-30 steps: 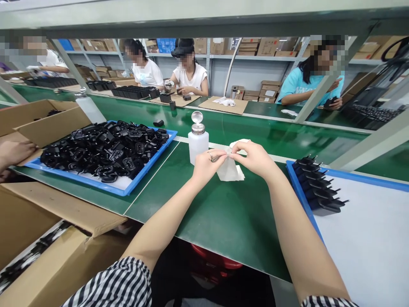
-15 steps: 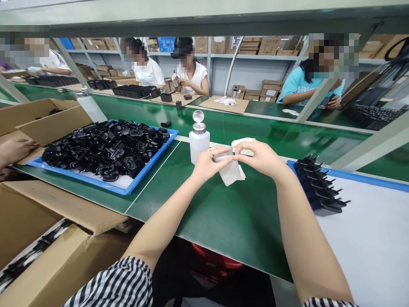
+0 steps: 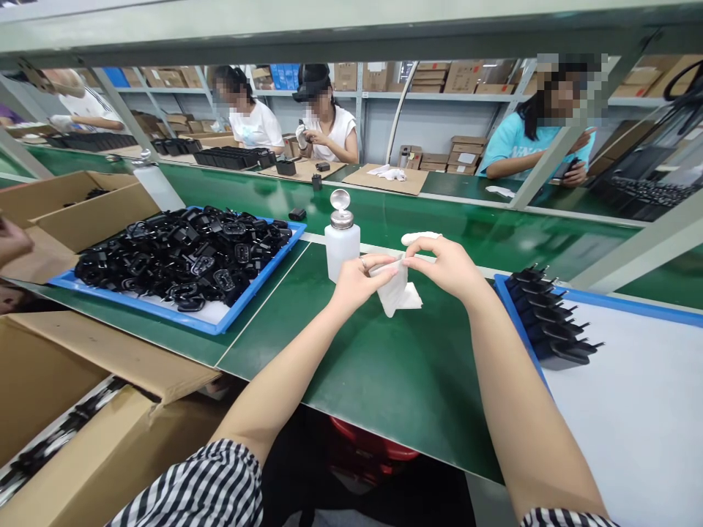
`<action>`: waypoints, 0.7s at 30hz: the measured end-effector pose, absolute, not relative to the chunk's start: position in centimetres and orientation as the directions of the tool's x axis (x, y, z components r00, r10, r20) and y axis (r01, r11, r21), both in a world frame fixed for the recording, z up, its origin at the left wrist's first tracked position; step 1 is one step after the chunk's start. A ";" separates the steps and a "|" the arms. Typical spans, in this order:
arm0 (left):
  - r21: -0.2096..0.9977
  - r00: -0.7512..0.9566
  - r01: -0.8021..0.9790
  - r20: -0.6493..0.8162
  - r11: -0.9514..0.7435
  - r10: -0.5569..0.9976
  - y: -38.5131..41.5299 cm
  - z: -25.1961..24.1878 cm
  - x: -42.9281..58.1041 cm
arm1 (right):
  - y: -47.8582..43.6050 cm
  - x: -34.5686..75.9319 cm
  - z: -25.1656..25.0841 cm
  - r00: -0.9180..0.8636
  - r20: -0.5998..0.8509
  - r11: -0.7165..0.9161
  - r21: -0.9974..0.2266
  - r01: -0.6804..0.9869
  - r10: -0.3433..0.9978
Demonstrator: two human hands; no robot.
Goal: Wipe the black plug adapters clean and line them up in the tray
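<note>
A thin white cloth or tissue [image 3: 391, 294] hangs between my hands over the green table. My left hand [image 3: 359, 287] pinches its upper left edge between thumb and fingers. On the other side, my right hand [image 3: 442, 269] pinches the upper right edge. Beneath it lies a folded white piece [image 3: 411, 296] of similar material. Close behind my left hand stands a white bottle [image 3: 343, 245] with its metal flip lid raised. Another white item [image 3: 420, 238], partly hidden, lies behind my right hand; its kind is unclear.
On the left, a blue tray [image 3: 220, 323] holds a heap of black plastic parts, beside open cardboard boxes [image 3: 115, 219]. Black plug adapters [image 3: 554, 322] stand in a row on a white-lined blue tray [image 3: 631, 410] at right. A co-worker's hand [image 3: 12, 241] shows at far left. People work across the green belt.
My hands have shifted the cloth slightly, and it now hangs narrower. The co-worker's hand at far left has risen off the box flap. A black part moved right along the belt.
</note>
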State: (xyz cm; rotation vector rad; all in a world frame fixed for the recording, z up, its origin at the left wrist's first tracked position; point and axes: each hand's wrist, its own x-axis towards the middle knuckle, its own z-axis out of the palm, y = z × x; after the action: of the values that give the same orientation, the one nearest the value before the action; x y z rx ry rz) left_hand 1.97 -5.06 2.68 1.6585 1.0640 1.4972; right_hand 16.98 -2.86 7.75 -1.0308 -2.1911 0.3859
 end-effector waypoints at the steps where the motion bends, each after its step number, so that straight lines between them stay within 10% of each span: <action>1: 0.881 0.014 0.136 0.456 -0.454 0.890 -5.1 2.7 2.0 | -2.8 16.9 7.7 -0.453 0.454 0.642 -0.524 0.560 0.767; 21: 0.907 -0.046 0.093 0.416 -0.411 0.908 -5.2 3.1 2.1 | -2.2 15.9 6.1 -0.386 0.423 0.549 -0.770 0.324 0.820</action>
State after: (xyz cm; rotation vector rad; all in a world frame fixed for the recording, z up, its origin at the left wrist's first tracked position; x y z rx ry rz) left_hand 2.11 -5.24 3.14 1.5526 1.0860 1.5311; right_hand 15.95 -2.21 6.12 -0.9256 -1.9517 0.7527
